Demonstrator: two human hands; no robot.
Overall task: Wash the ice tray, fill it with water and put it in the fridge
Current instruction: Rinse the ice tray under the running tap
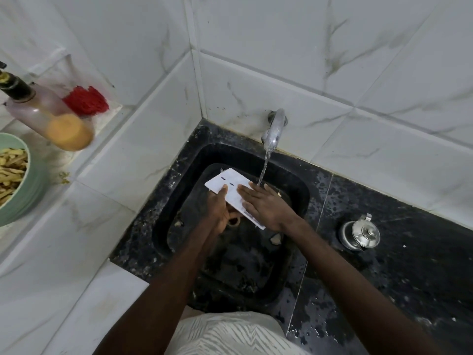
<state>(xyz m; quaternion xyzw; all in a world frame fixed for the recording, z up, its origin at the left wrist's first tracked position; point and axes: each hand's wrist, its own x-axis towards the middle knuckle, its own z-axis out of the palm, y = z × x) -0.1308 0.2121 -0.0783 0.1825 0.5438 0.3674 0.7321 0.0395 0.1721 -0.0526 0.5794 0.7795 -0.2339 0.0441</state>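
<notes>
Grip: left hand (217, 210) clasps white flat plastic ice tray (229, 181) from beneath, thumb on top. Right hand (265, 206) lies flat on tray, fingers straight. Tray tilted over black stone sink (303, 198). Stream from chrome tap (275, 126) lands by right fingertips. Best: slide tray under stream, rub every pocket, hold firm since wet plastic likely slippery.

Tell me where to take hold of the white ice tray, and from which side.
Pinch the ice tray by its left long edge, coming from the left, as the left hand does: thumb on top, fingers beneath. It is thin, flat and tilted over the sink, so an edge probably gives the only grip.
</notes>
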